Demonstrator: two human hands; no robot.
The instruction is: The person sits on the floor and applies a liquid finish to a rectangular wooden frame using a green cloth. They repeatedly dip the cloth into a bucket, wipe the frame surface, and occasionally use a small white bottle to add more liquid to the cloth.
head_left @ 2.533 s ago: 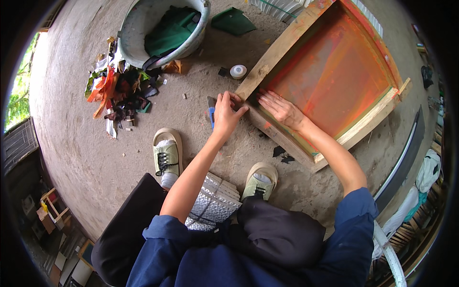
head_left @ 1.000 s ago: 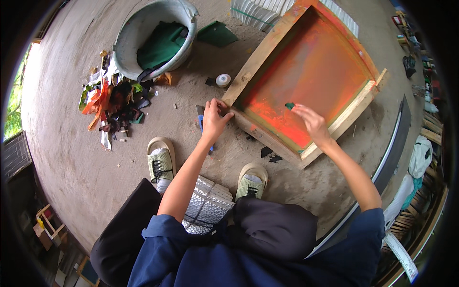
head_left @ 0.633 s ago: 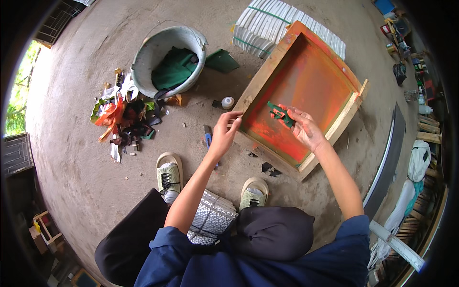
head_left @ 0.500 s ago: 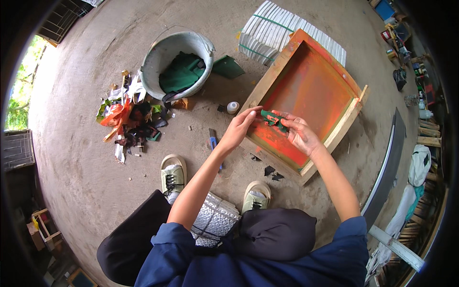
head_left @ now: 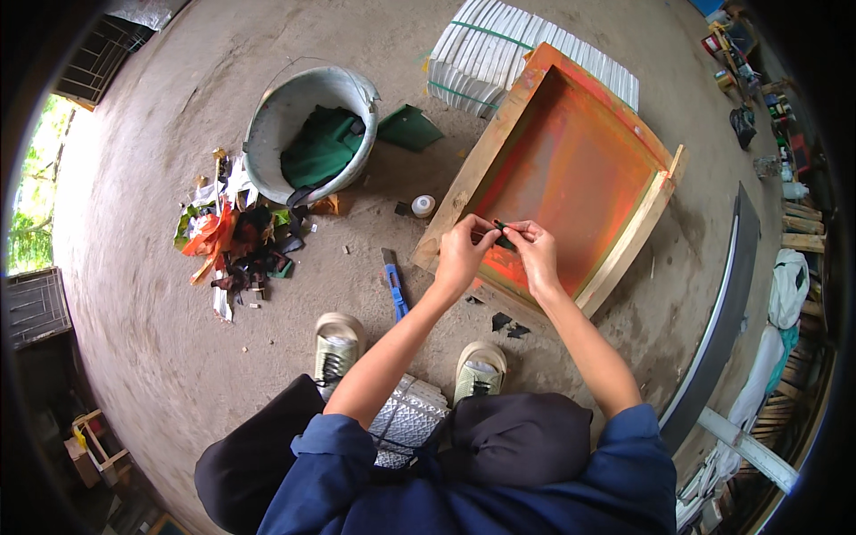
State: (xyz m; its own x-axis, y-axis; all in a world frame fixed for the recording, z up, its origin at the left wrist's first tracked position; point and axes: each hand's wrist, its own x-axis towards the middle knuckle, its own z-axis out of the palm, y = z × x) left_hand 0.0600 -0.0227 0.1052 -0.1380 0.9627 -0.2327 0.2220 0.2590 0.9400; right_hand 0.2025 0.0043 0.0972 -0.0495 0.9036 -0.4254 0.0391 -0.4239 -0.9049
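Note:
Both my hands meet above the near end of a wooden screen-printing frame (head_left: 615,276), whose mesh (head_left: 571,169) is smeared with orange-red ink. A small scrap of dark green cloth (head_left: 506,241) with reddish stains is pinched between them. My left hand (head_left: 465,254) grips its left side with thumb and fingertips, and my right hand (head_left: 535,254) pinches the right side. Most of the scrap is hidden by my fingers. The frame leans with its far end raised against a strapped stack of white slabs (head_left: 481,58).
A grey bucket (head_left: 259,147) with green cloth (head_left: 321,147) stands left, beside a heap of scraps (head_left: 236,241). A small white bottle (head_left: 423,206) and a blue utility knife (head_left: 395,287) lie nearer. Dark scraps (head_left: 510,325) lie by the frame, and a long dark panel (head_left: 713,312) at right.
My hands have drawn closer together and slightly lower. The green scrap, spread out before, is now bunched between my fingertips. The view has shifted a little.

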